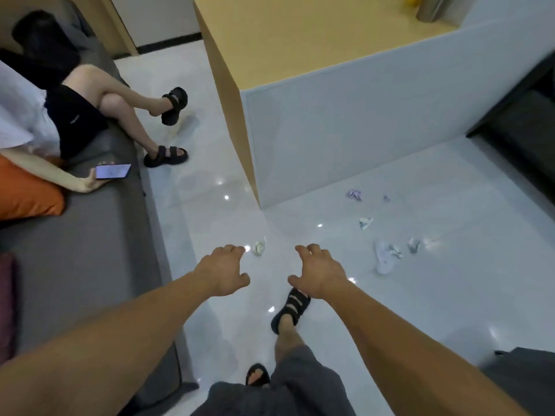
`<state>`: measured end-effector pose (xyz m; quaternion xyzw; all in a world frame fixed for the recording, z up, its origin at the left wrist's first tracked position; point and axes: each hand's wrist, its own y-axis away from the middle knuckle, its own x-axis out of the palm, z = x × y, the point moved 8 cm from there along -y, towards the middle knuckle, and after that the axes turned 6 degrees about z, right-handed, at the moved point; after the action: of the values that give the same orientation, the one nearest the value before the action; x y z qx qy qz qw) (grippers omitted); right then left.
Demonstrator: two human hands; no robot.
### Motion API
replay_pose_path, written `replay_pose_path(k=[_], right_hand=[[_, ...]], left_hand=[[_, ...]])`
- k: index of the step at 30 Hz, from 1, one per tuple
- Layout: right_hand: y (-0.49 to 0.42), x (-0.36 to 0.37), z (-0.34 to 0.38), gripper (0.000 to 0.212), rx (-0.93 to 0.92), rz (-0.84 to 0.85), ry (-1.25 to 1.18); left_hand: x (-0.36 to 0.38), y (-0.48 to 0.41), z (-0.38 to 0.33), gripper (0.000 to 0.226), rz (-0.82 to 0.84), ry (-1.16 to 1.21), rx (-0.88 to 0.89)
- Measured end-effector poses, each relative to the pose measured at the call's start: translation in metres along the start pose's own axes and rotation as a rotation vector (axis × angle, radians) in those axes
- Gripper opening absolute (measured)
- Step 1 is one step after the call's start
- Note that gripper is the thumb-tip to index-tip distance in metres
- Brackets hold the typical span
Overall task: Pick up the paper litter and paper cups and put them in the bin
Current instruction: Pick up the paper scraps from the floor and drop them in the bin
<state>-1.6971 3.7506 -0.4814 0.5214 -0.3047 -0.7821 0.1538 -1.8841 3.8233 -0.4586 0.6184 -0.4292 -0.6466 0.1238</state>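
Observation:
Both my arms stretch forward over a glossy white floor. My left hand (pixel 223 270) and my right hand (pixel 318 271) hang side by side with loosely curled fingers, holding nothing. A small crumpled paper (pixel 259 248) lies on the floor just beyond and between them. More litter is scattered to the right: a flattened white paper cup (pixel 384 256), a crumpled scrap (pixel 365 223), a purple-white wad (pixel 355 194), a tiny scrap (pixel 386 198) and a greyish piece (pixel 413 245). No bin is in view.
A grey sofa (pixel 90 250) runs along the left; a person sits on it with a phone (pixel 112 171) and legs stretched into the walkway. A tall counter with a white side (pixel 345 130) stands ahead. A dark cabinet (pixel 522 124) is at the right.

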Motion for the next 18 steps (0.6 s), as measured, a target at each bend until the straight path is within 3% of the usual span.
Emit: replay_pose_path(k=[9, 18], right_hand=[[-0.199, 0.036, -0.035, 0.075, 0.041, 0.201, -0.039], [-0.429, 0.163, -0.057, 0.078, 0.107, 0.224, -0.041]], left_hand=[[0.023, -0.202, 0.062, 0.072, 0.201, 0.094, -0.101], [0.118, -0.455, 0.119, 0.071, 0.257, 0.039, 0.021]])
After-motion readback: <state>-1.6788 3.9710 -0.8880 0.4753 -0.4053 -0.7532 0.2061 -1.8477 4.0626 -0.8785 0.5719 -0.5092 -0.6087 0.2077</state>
